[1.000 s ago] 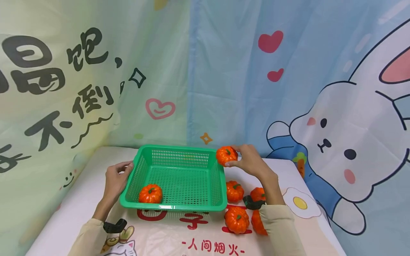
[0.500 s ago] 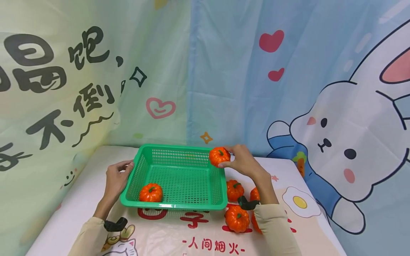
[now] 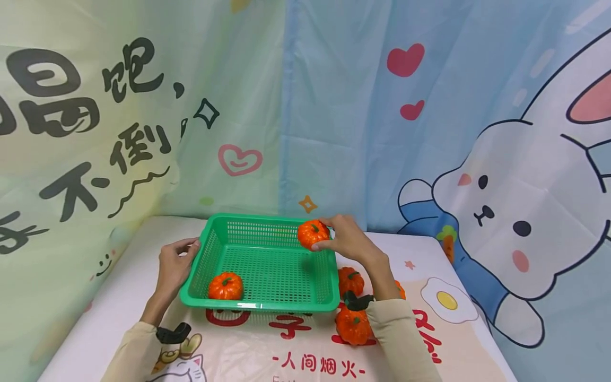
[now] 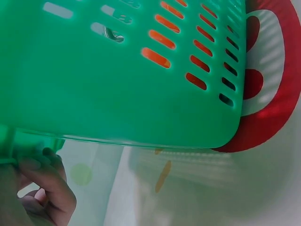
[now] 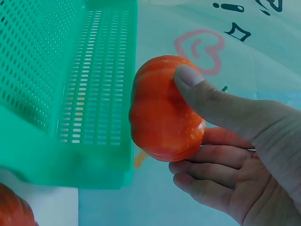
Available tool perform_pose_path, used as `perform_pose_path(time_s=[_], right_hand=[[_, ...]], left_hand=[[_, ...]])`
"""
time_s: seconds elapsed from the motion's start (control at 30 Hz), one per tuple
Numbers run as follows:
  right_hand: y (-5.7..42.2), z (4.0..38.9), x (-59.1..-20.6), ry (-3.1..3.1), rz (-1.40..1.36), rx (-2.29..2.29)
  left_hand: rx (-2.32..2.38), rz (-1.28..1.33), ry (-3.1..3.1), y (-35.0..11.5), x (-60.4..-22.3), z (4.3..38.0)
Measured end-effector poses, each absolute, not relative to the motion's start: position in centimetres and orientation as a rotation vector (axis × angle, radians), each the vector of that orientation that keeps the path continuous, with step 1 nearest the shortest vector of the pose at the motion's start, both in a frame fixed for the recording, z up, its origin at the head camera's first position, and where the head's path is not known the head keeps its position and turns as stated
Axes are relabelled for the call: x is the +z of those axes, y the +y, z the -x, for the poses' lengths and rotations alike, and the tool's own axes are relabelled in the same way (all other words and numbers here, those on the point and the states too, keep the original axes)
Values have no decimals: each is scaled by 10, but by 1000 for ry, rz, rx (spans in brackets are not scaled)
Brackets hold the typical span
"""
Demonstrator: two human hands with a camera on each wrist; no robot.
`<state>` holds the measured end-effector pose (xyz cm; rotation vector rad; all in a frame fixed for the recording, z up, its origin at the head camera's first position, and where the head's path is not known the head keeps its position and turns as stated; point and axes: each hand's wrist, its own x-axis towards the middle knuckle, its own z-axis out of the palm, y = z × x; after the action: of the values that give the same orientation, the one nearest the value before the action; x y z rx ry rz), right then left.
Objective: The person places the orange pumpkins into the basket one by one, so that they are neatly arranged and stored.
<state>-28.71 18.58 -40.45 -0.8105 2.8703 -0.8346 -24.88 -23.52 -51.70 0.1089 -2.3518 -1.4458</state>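
In the head view my left hand (image 3: 173,265) grips the left rim of a green plastic basket (image 3: 260,306); the left wrist view has its fingers (image 4: 49,181) bent at the rim. My right hand (image 3: 352,240) holds a small orange pumpkin (image 3: 312,235) over the basket's far right corner. Thumb and fingers pinch that pumpkin (image 5: 164,110) in the right wrist view, above the rim level. Another pumpkin (image 3: 226,287) lies inside, at the basket's front left corner. It shows as orange through the basket wall (image 4: 117,108) in the left wrist view.
Right of the basket, on the printed tablecloth (image 3: 315,347), lie more pumpkins, among them a rear one (image 3: 350,281) and a front one (image 3: 353,326). The right forearm partly hides others. A curtain (image 3: 329,132) hangs behind the table.
My right hand has carried the pumpkin leftward, from above the right rim to over the basket's inside. The left hand keeps its grip on the rim, and the basket has stayed put.
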Motion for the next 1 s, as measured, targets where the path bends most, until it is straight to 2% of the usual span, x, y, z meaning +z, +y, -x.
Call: perform_pose_path(time_s=[1.0], right_hand=[[142,292,-407,2832,899,-764]], left_hand=[[-1444,-126,-2356,-235,-518,248]])
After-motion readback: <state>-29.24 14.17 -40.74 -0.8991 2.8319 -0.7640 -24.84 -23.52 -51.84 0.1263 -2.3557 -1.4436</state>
